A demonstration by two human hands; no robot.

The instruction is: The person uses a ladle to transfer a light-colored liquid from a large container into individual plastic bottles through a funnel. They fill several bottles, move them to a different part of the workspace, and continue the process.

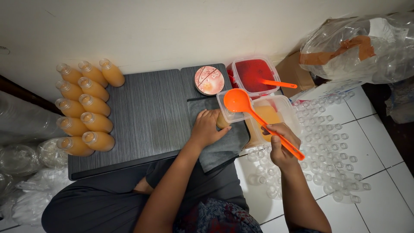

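My left hand (206, 128) grips a small bottle of orange drink (222, 121) standing on a grey cloth (224, 146) over a black ribbed mat (146, 116). My right hand (282, 144) holds the handle of an orange ladle (254, 114), its bowl raised just above the bottle and beside a clear tub of orange liquid (276, 114). Several filled bottles (86, 108) without caps stand in rows at the mat's left end.
A red-filled tub with an orange spoon (254, 75) sits behind the clear tub. A round floral lid (209, 80) lies on the mat. Several empty clear bottles (327, 146) cover the white tiled floor at right. Plastic bags (366, 47) lie at the top right and at the left.
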